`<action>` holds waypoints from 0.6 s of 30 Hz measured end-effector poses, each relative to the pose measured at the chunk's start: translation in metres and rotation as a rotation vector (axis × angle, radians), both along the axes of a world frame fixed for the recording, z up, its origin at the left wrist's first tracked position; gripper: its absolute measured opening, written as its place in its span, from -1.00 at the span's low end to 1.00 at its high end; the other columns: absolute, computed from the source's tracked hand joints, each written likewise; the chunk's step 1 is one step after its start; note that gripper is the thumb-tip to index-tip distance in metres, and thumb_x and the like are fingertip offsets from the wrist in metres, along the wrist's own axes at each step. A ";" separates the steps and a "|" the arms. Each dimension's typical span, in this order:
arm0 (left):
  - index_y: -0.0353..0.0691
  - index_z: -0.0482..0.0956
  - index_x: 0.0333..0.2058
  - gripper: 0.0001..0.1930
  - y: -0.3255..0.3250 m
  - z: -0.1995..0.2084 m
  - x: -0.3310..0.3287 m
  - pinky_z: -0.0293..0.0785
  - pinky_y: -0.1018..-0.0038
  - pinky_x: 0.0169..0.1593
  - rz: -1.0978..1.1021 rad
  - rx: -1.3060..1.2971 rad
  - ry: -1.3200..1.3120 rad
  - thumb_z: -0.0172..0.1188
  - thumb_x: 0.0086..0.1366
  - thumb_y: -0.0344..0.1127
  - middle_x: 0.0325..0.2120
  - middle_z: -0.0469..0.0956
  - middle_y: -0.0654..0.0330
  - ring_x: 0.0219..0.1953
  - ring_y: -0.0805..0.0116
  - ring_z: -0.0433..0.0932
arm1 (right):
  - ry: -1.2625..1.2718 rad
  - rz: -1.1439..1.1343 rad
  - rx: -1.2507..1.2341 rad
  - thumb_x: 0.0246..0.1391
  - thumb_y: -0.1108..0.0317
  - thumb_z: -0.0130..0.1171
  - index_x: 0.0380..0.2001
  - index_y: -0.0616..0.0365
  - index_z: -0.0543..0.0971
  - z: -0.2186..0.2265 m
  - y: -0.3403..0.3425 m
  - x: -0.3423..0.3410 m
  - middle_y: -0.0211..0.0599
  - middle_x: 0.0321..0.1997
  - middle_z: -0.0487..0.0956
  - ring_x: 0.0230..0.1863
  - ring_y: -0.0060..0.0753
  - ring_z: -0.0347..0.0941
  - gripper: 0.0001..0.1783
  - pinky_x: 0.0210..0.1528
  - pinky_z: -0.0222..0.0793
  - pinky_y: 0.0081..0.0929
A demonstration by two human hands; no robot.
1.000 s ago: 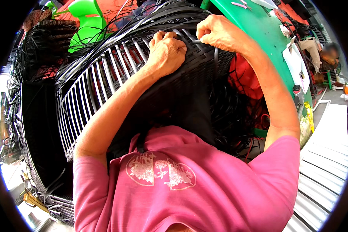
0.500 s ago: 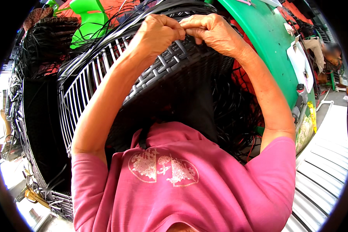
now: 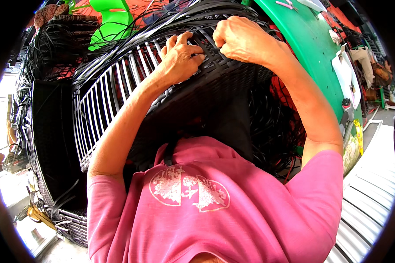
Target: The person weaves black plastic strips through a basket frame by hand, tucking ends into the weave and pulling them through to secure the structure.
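Observation:
A dark grey woven panel (image 3: 193, 90) of flat plastic strips lies across my lap, its weave tight near me. Long bare parallel strips (image 3: 105, 94) run along its left part. My left hand (image 3: 180, 61) rests on the panel with its fingers spread, some tips reaching down among the strips. Just to its right, my right hand (image 3: 242, 40) is curled closed at the far edge of the weave. Whatever its fingers grip is hidden. Loose black strips (image 3: 162, 25) trail in a bundle beyond both hands.
To the right stands a green table (image 3: 314, 57) with pink-handled pliers (image 3: 287, 5) at its far end. A bright green chair (image 3: 112, 22) is at the far left. A black woven piece (image 3: 48, 144) stands at left; white slats (image 3: 368, 197) lie at right, with another person's leg (image 3: 363, 65) beyond.
My hands, earlier pinched together at the panel's far edge, have parted. The left has come down nearer and opened its fingers; the right has shifted slightly right. The whole view has moved slightly.

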State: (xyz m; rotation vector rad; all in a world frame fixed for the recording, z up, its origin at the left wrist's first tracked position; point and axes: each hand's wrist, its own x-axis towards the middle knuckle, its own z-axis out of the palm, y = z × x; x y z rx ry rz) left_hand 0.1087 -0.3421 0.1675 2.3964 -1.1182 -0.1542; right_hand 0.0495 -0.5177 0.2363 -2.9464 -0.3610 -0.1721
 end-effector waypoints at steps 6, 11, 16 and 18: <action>0.01 0.66 -0.19 -0.69 -0.013 0.001 0.006 -0.08 0.07 0.32 0.079 0.064 0.193 0.24 0.08 -0.11 0.31 -0.04 0.00 0.33 -0.08 -0.11 | 0.229 0.058 -0.017 -0.34 0.47 0.12 -0.59 0.29 0.59 0.003 0.009 0.014 -0.03 -0.63 0.50 -0.48 -0.02 0.49 -0.84 -0.33 0.38 -0.28; -0.19 0.66 -0.39 -0.85 -0.004 -0.001 0.014 0.20 0.25 0.16 0.115 -0.255 0.340 0.29 0.03 -0.32 0.21 0.19 0.05 0.15 0.07 0.24 | 0.194 0.030 0.409 -0.19 0.40 0.22 -0.37 0.25 0.62 -0.003 0.002 0.006 -0.10 -0.42 0.58 -0.42 -0.22 0.50 -0.76 -0.27 0.35 -0.38; -0.34 0.59 -0.48 -0.84 0.010 0.043 0.003 0.38 0.53 -0.43 0.048 -0.484 0.261 0.20 0.11 -0.34 0.01 0.38 0.09 -0.41 0.50 0.46 | 0.329 -0.058 0.857 0.07 0.33 0.19 -0.24 0.18 0.63 -0.017 0.006 -0.004 -0.44 -0.52 0.56 -0.56 -0.75 0.35 -0.79 -0.51 0.30 -0.74; -0.36 0.58 -0.48 -0.82 0.022 0.046 0.003 0.39 0.52 -0.34 -0.013 -0.489 0.224 0.18 0.14 -0.32 -0.07 0.44 0.08 -0.34 0.47 0.46 | 0.358 0.018 1.038 0.08 0.33 0.19 -0.24 0.15 0.64 -0.024 0.007 -0.003 -0.46 -0.57 0.52 -0.58 -0.77 0.31 -0.80 -0.53 0.27 -0.75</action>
